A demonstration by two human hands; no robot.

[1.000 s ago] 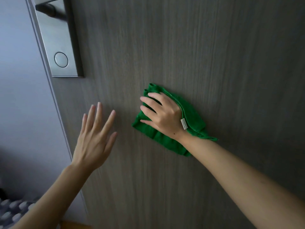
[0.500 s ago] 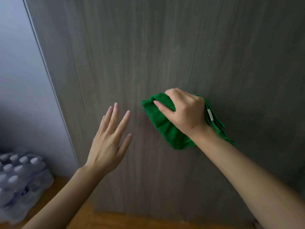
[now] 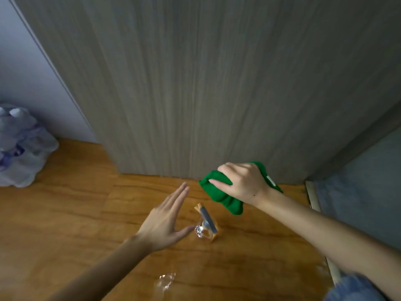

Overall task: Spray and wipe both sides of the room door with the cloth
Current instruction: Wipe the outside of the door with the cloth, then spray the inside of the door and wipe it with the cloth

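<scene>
While your right hand (image 3: pixel 243 183) grips the bunched green cloth (image 3: pixel 221 196) low by the door (image 3: pixel 195 83) bottom, your left hand (image 3: pixel 165 222) reaches, fingers straight together, toward a clear bottle (image 3: pixel 206 224) on the floor (image 3: pixel 65 213); likely respraying next, so grasp it.

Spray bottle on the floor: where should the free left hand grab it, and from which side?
Likely the clear neck under the grey head of the spray bottle, from its left, beside the open left hand. It seems to stand upright with the head on top, and the right hand grips the cloth.
</scene>
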